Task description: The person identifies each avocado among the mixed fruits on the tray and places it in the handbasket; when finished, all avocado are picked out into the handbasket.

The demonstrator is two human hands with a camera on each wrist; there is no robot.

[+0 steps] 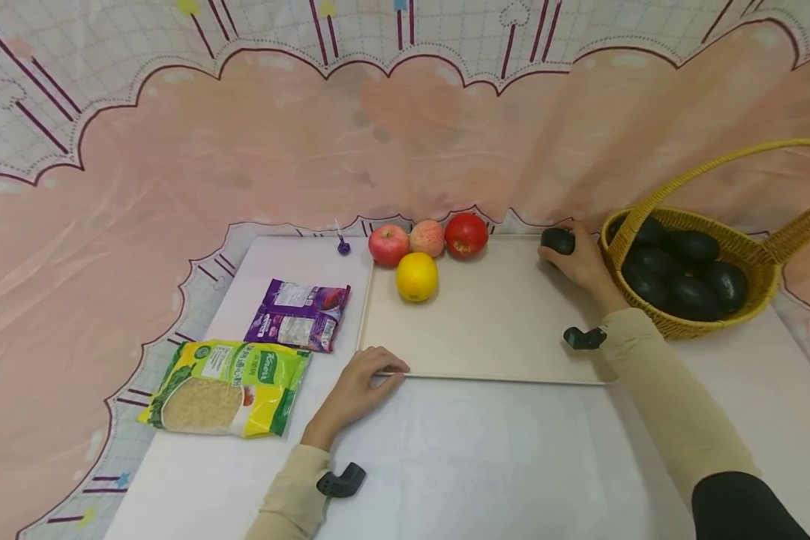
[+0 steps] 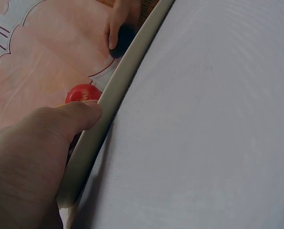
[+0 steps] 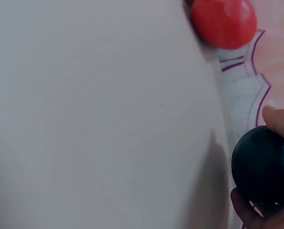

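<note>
My right hand [image 1: 583, 259] holds a dark avocado [image 1: 557, 241] between thumb and fingers, at the back right corner of the beige tray [image 1: 499, 330]. In the right wrist view the same avocado [image 3: 262, 164] overlaps the tray's far edge. At the front left corner, my left hand [image 1: 364, 379] grips the tray rim; its thumb lies along the rim [image 2: 108, 105] in the left wrist view. A red apple [image 1: 388, 245], a peach [image 1: 427, 238] and a round red fruit [image 1: 466, 235] stand along the tray's back left, with an orange [image 1: 416, 277] before them.
A yellow wicker basket [image 1: 668, 324] with a tall handle stands right of the tray, holding several avocados [image 1: 694, 298]. Left of the tray lie a purple snack packet [image 1: 297, 313], a yellow-green Knorr bag [image 1: 226, 388] and a small purple lollipop-like item [image 1: 343, 246]. A patterned cloth [image 1: 297, 150] hangs behind.
</note>
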